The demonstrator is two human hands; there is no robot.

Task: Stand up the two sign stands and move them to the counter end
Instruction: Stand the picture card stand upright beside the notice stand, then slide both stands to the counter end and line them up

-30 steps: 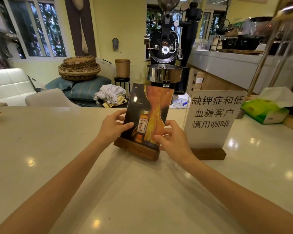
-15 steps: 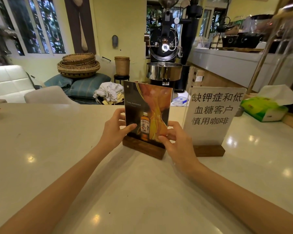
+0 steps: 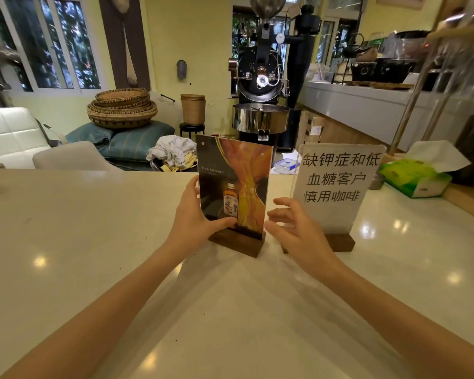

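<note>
Two sign stands rest upright on the pale counter, each an acrylic panel in a dark wooden base. The whisky-poster sign stand is in the middle, near the counter's far edge. My left hand grips its left edge, thumb across the lower front. My right hand hovers just off its right edge, fingers spread, touching nothing. The white sign stand with Chinese text stands immediately to the right, partly behind my right hand.
A green tissue box lies on the counter at the right, next to a raised wooden ledge. Beyond the far edge stand a chair back and a black coffee roaster.
The poster sign stand has gone from tilted to upright and shifted slightly right. My right hand has let go of it and opened; the left hand still holds it.
</note>
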